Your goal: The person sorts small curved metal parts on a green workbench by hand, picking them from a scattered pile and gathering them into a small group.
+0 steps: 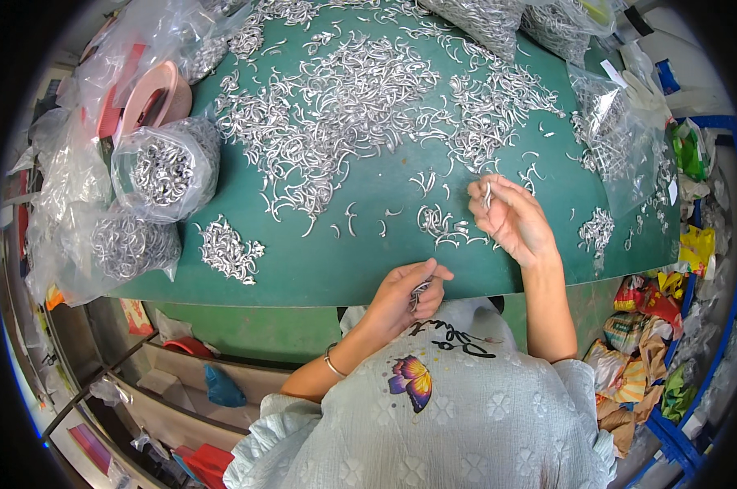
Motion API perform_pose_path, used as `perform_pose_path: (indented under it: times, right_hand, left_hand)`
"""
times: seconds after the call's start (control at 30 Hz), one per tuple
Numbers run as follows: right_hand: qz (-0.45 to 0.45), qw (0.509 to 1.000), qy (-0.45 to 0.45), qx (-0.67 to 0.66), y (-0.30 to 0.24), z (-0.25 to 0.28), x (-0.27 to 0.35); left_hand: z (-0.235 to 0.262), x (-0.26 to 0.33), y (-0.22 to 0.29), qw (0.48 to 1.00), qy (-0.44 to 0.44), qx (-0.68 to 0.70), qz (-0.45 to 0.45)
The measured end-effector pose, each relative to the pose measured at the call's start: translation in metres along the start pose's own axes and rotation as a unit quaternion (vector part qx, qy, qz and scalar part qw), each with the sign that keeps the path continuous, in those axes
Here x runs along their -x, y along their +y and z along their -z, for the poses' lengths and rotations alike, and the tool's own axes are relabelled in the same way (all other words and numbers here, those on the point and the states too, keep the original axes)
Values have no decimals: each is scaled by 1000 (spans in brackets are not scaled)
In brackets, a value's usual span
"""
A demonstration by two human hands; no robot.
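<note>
Clear plastic bag (pixel 197 175) at the far left held silvery metal crescents, near a small heap (pixel 230 248) on the green table (pixel 295 277). The left hand (pixel 405 293) curled around several crescents (pixel 420 291). Beyond it lay a loose cluster (pixel 442 226), long axes mixed, just left of the right hand (pixel 515 216), the nearer one, whose fingertips pinched a single crescent (pixel 487 196), lengthwise away from the body.
</note>
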State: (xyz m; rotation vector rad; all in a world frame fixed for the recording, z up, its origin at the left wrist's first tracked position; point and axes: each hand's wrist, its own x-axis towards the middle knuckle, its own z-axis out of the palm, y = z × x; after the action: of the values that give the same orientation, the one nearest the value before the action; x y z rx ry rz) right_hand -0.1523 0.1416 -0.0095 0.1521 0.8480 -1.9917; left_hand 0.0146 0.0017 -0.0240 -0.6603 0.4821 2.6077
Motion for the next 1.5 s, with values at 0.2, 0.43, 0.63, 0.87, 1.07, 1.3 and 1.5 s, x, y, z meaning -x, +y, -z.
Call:
perform_pose_path:
  times: [0.2,0.43,0.63,0.87,1.07,1.3,1.5]
  right_hand:
    - [17,999,-41,18,-7,-1,-9]
    - [38,988,17,149,3,-13,-8]
    - [45,959,-18,281,13,-26,11]
    - [4,908,-96,408,24,-56,41]
    - [-32,999,-6,31,21,-38,30]
    - [123,836,88,528,36,-17,48]
    - [138,555,7,820,64,-26,63]
  left_hand:
    - [-5,1,1,1000,23,2,-12]
    - [-1,1,1,1000,7,5,-4]
    - [-2,-6,2,998,18,52,-14]
    - [-9,-19,0,988,32,135,-74]
    - [-11,-16,2,990,19,139,-22]
    - [0,-8,6,969,58,203,-130]
    - [0,2,23,944,101,249,-188]
